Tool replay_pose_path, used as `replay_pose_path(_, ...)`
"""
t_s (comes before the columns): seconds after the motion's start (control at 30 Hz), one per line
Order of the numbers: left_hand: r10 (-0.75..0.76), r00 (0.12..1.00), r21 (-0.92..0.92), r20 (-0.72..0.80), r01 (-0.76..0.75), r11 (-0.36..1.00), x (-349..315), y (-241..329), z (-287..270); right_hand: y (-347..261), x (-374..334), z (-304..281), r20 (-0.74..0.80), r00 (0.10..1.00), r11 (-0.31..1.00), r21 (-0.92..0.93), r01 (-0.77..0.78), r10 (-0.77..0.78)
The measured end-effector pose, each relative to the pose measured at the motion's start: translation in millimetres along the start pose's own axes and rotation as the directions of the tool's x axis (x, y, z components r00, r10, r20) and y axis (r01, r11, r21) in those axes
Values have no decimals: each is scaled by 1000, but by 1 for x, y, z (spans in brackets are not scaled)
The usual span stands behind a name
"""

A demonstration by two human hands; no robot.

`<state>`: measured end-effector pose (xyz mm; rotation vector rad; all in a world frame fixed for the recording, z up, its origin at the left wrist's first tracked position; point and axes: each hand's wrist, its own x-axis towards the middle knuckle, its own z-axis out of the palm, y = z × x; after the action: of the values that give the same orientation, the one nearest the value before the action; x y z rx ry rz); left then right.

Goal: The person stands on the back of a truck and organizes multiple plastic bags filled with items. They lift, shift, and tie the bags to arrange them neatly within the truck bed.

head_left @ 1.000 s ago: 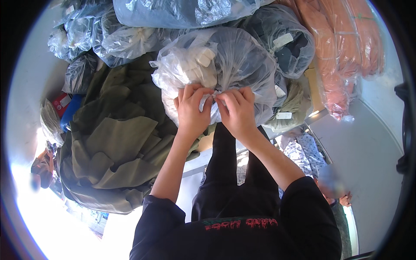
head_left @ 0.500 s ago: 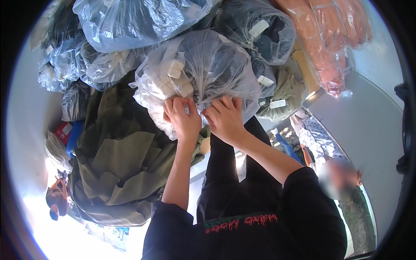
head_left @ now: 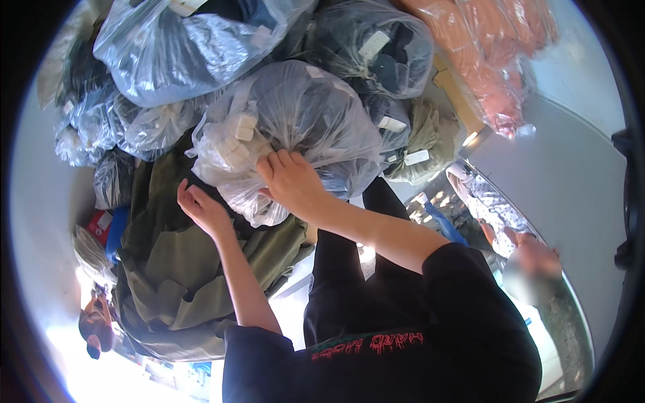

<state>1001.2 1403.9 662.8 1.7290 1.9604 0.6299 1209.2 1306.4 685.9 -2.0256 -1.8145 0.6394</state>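
A big clear plastic bag (head_left: 329,121) bulges in front of me, with dark contents and several pale blocks (head_left: 236,141) at its left side. My right hand (head_left: 292,183) is closed on the bunched plastic at the bag's near side, its fingers curled over the folds. Off the bag, my left hand (head_left: 203,209) hangs open over a heap of olive-green fabric (head_left: 195,262), fingers apart and holding nothing. What exactly the right fingertips pinch is hidden behind the hand.
More filled bags crowd the far side: a large clear bag (head_left: 188,54), another clear bag (head_left: 376,50) with a white label, and an olive bag (head_left: 426,144). Orange wrapped bundles (head_left: 484,54) lie far right. Beyond the opening at right stands a person (head_left: 494,215).
My left hand has let go of the bag and moved left over the green fabric. My right hand has shifted left along the bag's gathered plastic. The view has shifted slightly.
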Motion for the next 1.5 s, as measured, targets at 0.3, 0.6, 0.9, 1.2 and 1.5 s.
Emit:
replay_pose_path(0.3, -454, 357, -285, 816, 933, 220, -13, -100, 34, 3, -65, -2, 232, 969, 996, -8, -88, 88)
replay_pose_path(0.6, -373, 542, -373, 753, 819, 436, -73, -37, 30, 48, -105, -49, 246, 938, 849, 411, -331, 246)
replay_pose_path(0.9, -191, 791, 51, 581, 198, 979, -9, 77, 56, 66, -85, -120, 48, 904, 713, 598, -367, 424)
replay_pose_path(1.2, 63, 756, 80, 651, -152, 985, 29, 291, 75, 72, -80, -218, -34, 802, 461, 832, -307, 596)
replay_pose_path(1.5, 534, 318, -328, 783, -518, 790, 61, 405, 191, 50, 14, -184, 415, 555, -424, 898, -120, 721)
